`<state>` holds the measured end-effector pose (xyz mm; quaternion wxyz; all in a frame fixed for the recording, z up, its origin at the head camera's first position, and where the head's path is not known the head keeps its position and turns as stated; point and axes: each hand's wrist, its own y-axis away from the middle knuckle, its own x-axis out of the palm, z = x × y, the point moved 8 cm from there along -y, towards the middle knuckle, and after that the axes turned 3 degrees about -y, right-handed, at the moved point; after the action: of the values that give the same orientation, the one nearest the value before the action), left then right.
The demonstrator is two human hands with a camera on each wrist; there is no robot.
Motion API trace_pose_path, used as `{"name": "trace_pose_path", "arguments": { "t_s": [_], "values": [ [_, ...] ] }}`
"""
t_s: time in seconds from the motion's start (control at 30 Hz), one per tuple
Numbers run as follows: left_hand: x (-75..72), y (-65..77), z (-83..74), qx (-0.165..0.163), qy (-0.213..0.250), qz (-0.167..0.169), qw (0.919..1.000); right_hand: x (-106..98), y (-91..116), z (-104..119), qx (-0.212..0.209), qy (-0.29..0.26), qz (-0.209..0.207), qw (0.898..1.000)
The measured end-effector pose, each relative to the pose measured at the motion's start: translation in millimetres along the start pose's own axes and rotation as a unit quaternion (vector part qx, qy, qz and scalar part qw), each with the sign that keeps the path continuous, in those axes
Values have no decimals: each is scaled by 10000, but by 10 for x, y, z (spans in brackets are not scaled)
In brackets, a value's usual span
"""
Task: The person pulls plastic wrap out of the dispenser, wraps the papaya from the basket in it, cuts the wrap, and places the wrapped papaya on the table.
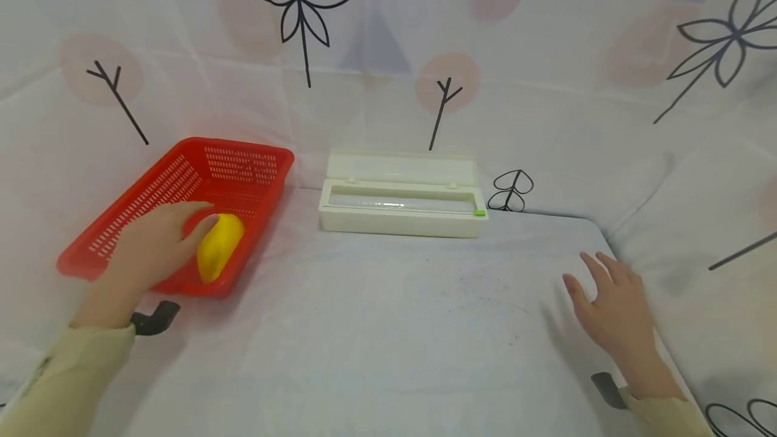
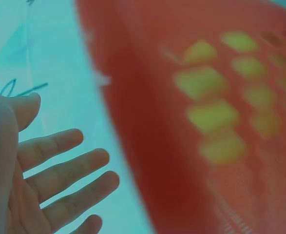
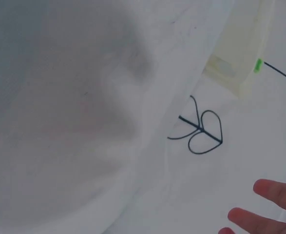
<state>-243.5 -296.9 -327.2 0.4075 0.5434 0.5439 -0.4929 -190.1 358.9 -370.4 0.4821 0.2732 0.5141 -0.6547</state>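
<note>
A smooth yellow, fruit-like piece (image 1: 220, 248) lies in the near right end of the red plastic basket (image 1: 257, 248). My left hand (image 1: 154, 238) is over the basket, with its thumb right by the yellow piece in the head view. In the left wrist view the left fingers (image 2: 67, 183) are spread with nothing between them, beside the red basket wall (image 2: 147, 161); yellow shows through its slots. My right hand (image 1: 616, 309) hovers at the table's right side, its fingers (image 3: 259, 222) apart and holding nothing.
A long white box (image 1: 403, 224) with its lid (image 1: 400, 168) raised stands at the back middle, a pale shiny roll (image 1: 400, 203) inside and a green tab at its right end. A patterned cloth (image 1: 546, 120) hangs behind the white-covered table (image 1: 388, 329).
</note>
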Motion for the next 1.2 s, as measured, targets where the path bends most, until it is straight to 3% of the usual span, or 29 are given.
{"name": "trace_pose_path", "arguments": {
  "t_s": [0.23,0.47,0.8,0.97,1.2],
  "values": [
    [-27,-186,-377,179,406,-150,9989,174,-232,209,135,-246,49,9996],
    [78,-307,-824,338,810,-279,9957,298,-474,449,17,-412,-146,9990],
    [341,-514,-1516,1125,1114,-450,9864,531,-767,765,-203,-694,-113,9973],
    [500,-683,-1710,1295,1249,-607,9818,681,-898,922,-526,-1006,11,9935],
    [821,-987,-1827,1266,1352,-294,9823,938,-1072,1092,-900,-1598,322,9825]
  ]
}}
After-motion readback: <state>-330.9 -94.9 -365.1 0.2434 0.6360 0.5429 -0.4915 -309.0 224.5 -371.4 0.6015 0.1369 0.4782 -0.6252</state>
